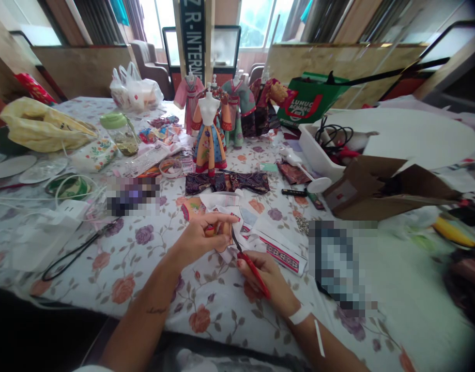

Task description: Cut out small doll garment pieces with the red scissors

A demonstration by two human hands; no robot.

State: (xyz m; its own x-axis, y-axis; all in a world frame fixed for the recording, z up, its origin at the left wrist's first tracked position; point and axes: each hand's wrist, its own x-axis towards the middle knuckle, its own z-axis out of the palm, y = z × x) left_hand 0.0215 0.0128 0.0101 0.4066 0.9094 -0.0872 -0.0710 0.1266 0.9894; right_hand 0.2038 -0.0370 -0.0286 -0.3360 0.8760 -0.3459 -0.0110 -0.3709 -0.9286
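Bare forearms (144, 310) reach in over the floral tablecloth (206, 320). I see the left hand (200, 240) pinching a printed fabric piece (253, 240), mid-table, near edge; it looks light, soft, best held by its edges. The right hand (266, 276) grips a slim red-handled tool (253, 274).

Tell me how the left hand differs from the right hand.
The left hand pinches an orange fabric scrap, while the right hand grips red-handled scissors. The right hand has a white band at its wrist; the left hand has none, and a small dark tattoo marks its forearm. Both hands are bare and close together above the floral tablecloth.
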